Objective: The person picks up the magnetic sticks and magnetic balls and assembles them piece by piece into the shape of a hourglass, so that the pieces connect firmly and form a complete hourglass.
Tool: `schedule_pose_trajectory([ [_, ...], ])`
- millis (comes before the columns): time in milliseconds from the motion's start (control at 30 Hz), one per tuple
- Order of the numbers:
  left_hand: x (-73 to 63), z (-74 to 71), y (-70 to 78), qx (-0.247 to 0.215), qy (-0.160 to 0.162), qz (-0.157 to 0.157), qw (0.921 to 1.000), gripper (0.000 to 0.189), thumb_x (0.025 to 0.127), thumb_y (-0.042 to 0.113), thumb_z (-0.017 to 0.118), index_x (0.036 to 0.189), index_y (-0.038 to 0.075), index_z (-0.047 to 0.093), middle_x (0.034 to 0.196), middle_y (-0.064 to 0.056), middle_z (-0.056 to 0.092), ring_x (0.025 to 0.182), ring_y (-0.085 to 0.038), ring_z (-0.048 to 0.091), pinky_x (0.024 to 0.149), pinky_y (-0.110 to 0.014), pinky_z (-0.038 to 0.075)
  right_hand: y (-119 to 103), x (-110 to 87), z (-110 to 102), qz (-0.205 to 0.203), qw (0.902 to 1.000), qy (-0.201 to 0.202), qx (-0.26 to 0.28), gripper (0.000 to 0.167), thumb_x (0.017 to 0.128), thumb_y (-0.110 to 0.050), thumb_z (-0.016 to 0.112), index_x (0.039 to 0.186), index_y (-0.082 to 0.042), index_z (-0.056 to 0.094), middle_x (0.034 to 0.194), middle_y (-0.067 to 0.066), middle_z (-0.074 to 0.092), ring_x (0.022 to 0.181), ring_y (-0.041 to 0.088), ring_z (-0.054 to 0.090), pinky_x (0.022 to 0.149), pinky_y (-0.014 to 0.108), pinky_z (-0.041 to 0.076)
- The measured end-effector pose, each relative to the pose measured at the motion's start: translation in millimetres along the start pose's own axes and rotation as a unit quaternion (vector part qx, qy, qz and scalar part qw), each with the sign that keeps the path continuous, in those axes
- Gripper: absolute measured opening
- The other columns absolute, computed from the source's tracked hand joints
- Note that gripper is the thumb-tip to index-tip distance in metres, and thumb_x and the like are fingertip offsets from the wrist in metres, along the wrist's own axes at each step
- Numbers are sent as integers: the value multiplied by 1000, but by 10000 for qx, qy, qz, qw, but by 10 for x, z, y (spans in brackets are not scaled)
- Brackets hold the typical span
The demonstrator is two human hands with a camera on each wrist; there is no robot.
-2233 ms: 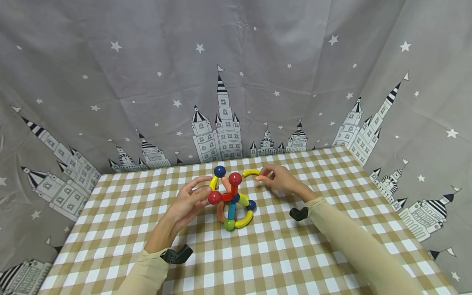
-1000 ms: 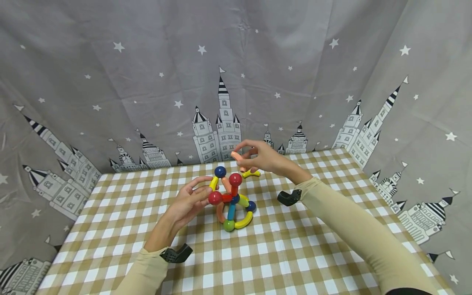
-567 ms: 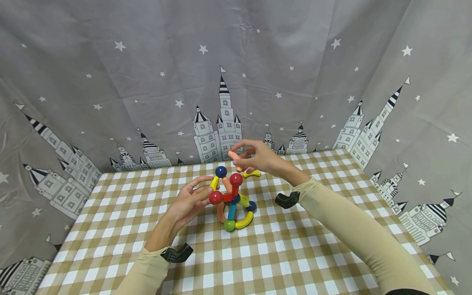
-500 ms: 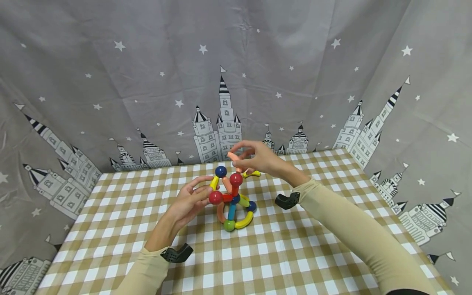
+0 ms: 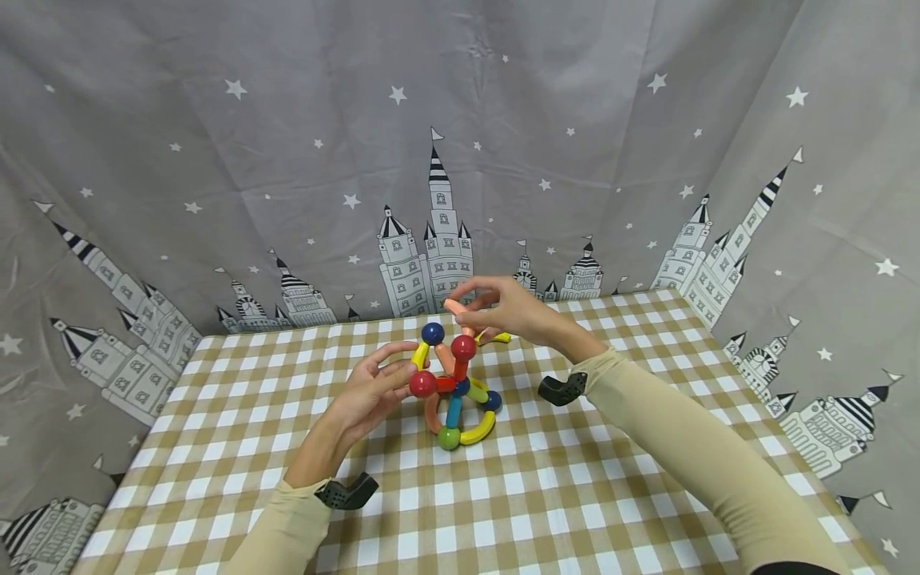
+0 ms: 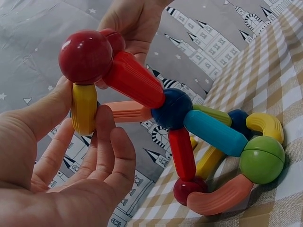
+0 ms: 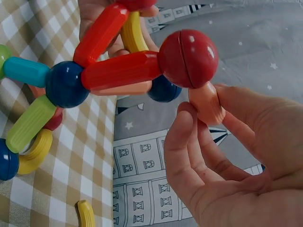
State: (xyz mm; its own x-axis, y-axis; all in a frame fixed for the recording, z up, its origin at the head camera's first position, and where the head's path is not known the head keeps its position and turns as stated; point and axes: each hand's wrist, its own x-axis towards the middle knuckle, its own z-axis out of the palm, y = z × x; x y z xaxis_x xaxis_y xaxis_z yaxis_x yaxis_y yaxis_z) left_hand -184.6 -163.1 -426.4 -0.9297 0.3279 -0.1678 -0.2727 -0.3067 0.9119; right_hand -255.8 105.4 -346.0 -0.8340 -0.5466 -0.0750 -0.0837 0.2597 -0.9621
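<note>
A magnetic ball-and-rod structure (image 5: pixel 454 411) stands on the checked cloth, built of coloured rods meeting at balls. My left hand (image 5: pixel 370 391) pinches its curved yellow rod (image 6: pixel 84 109), which joins a red ball (image 6: pixel 85 56) and a blue ball (image 5: pixel 433 334). Above the structure's far side, my right hand (image 5: pixel 513 310) pinches a curved orange rod (image 7: pixel 207 105) between thumb and fingers. One end of that rod meets the upper red ball (image 7: pixel 189 59). A central blue ball (image 6: pixel 172 109) carries straight red, teal, light green and orange rods.
Behind the structure a loose curved yellow rod (image 5: pixel 499 338) lies on the checked cloth (image 5: pixel 546 479), partly hidden by my right hand. A grey curtain (image 5: pixel 503 160) printed with castles and stars hangs around the table's far edges.
My right hand has lifted the curved orange rod off the cloth, carried it left over the structure and brought it onto the upper red ball. My left hand keeps its hold.
</note>
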Motion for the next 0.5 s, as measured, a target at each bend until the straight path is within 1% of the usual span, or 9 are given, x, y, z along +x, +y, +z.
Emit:
schedule_pose_trajectory([
  [167, 17, -5, -9, 41, 59, -31, 10000, 37, 101, 2, 63, 136, 9, 53, 117, -9, 68, 108, -21, 67, 96, -37, 55, 58, 31, -50, 296, 9995, -143, -14, 32, 94, -27, 79, 124, -20, 71, 109, 19, 72, 92, 28, 70, 81, 49, 60],
  [267, 28, -12, -9, 86, 83, -56, 9999, 38, 101, 3, 64, 137, 9, 52, 119, -9, 68, 111, -21, 66, 96, -37, 55, 80, 38, -78, 426, 9988, -233, -89, 33, 93, -32, 79, 123, -20, 72, 111, 16, 72, 96, 28, 69, 84, 51, 59],
  [367, 32, -14, -8, 104, 79, -55, 9999, 38, 101, 3, 64, 137, 9, 52, 120, -10, 67, 114, -23, 65, 96, -37, 55, 88, 43, -101, 532, 9978, -352, -165, 33, 94, -34, 78, 124, -20, 72, 110, 14, 72, 98, 29, 68, 84, 50, 58],
  [500, 29, -7, -2, 133, 16, -13, 9999, 38, 101, 2, 63, 137, 9, 52, 121, -10, 67, 118, -25, 64, 97, -37, 55, 86, 52, -122, 705, 9960, -482, -246, 32, 94, -32, 78, 124, -20, 73, 107, 13, 72, 96, 30, 67, 84, 49, 59],
])
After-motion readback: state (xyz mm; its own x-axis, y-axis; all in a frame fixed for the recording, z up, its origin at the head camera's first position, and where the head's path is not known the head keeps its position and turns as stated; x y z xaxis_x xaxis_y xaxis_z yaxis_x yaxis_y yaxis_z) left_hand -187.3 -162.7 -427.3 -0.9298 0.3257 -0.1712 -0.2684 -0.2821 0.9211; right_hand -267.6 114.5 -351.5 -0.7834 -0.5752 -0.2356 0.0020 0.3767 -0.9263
